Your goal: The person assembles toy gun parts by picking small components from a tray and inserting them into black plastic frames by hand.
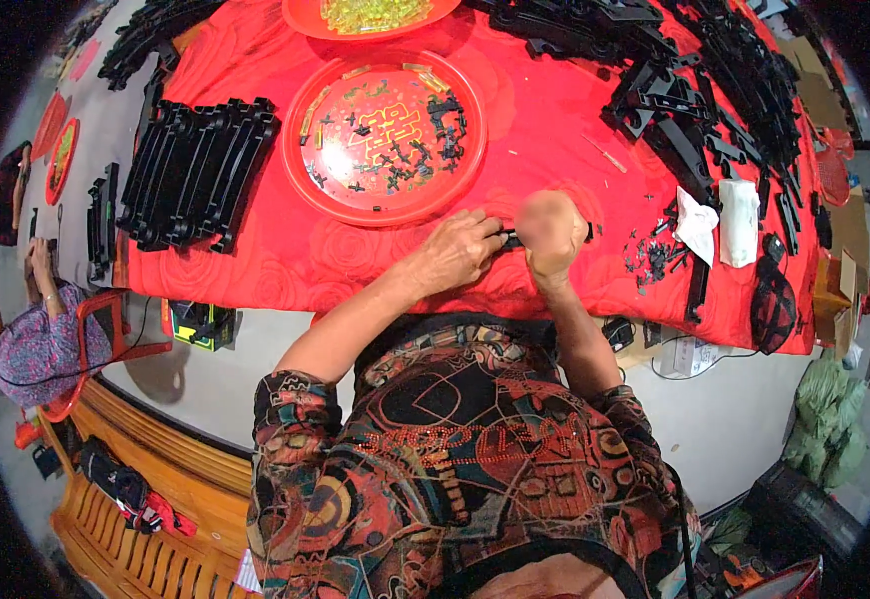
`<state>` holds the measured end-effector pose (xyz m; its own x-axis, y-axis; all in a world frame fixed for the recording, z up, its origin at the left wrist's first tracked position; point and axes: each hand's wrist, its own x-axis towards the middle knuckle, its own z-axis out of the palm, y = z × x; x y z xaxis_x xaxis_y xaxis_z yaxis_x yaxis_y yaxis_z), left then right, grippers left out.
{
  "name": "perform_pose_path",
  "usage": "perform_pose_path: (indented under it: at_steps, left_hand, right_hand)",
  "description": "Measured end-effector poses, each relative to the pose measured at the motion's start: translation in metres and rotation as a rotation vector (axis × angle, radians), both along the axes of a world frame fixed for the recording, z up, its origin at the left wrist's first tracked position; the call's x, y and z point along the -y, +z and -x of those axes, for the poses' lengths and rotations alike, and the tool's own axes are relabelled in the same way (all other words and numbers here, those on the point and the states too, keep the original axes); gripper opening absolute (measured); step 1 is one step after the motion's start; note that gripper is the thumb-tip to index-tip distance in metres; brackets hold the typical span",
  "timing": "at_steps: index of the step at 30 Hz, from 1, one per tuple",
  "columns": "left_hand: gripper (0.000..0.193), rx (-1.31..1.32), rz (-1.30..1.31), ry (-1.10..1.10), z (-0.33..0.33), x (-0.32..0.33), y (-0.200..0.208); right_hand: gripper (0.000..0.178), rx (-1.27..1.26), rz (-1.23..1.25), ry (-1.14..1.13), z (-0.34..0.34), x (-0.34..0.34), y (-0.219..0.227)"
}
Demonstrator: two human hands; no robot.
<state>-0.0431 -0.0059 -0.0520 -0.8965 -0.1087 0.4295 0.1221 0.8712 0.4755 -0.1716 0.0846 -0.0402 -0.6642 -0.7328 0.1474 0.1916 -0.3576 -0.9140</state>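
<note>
My left hand (pixel 467 248) is closed around one end of a black plastic part (pixel 511 238) near the table's front edge. Right beside it, my right hand (pixel 555 240) is curled in a fist over the same part, its upper side blurred. A bit of black juts out past the right hand, and most of the part is hidden by my fingers. Just beyond my hands lies a round red tray (pixel 305 190) with small black cross-shaped pieces (pixel 405 165) and several yellowish strips (pixel 307 120) in it.
Long black plastic strips (pixel 195 170) are stacked on the left. More black strips (pixel 675 110) heap at the far right. Small black bits (pixel 655 255), a crumpled tissue (pixel 696 225) and a white packet (pixel 739 222) lie right. A red bowl (pixel 300 20) holds yellow pieces. A person (pixel 45 339) sits at far left.
</note>
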Motion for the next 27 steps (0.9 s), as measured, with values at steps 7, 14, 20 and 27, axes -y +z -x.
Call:
perform_pose_path:
  at_steps: [7, 14, 20, 27]
  left_hand:
    - [0.024, -0.001, 0.014, 0.009, -0.0014, -0.0013, 0.0012]
    - [0.022, 0.049, 0.011, 0.01, 0.0001, -0.001, 0.0032]
    - [0.021, 0.048, 0.011, -0.007, 0.0013, -0.001, 0.0015]
    - [0.02, 0.029, 0.032, -0.006, 0.001, -0.0013, 0.0026]
  right_hand:
    - [0.022, -0.058, -0.031, -0.022, -0.006, -0.0029, 0.0019]
    - [0.021, -0.082, -0.052, -0.014, -0.0016, 0.0005, -0.0004]
    - [0.022, -0.113, -0.059, 0.002, -0.0015, 0.0019, -0.0001]
    - [0.02, -0.072, -0.088, 0.003, -0.0044, 0.0046, 0.0045]
